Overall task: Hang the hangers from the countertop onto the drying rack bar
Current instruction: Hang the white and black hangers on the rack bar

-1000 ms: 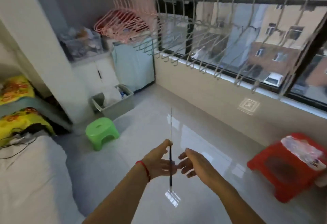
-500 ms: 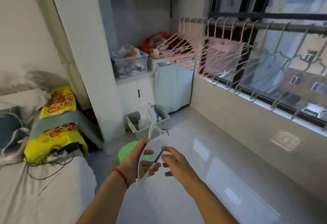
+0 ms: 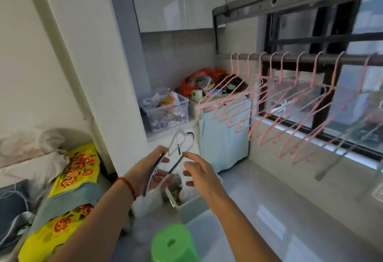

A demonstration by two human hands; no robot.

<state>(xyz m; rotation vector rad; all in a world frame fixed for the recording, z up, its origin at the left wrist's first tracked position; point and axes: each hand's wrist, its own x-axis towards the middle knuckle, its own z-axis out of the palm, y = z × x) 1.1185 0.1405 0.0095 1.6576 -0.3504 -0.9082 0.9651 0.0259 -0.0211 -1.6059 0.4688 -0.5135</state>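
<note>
Since half a second ago the view has swung up and left, and both hands have risen with the hanger (image 3: 178,149), which now shows more of its white and dark frame. Left hand (image 3: 154,168) reaches forward with the palm turned inward; its grip is curled round the hanger's dark left arm, thumb on top near the shoulder. Right hand (image 3: 199,171) is beside it, fingers spread and relaxed, its index fingertip at the hanger's right arm; whether it touches I cannot tell. The hanger's hook points up and away from the grip, toward the clear storage box (image 3: 165,110). Up and to the right of the grip, pink hangers (image 3: 269,104) hang in a row on the drying rack bar (image 3: 331,59). Below the grip stands a green stool (image 3: 174,245), and to its left lies the bed (image 3: 62,189).
</note>
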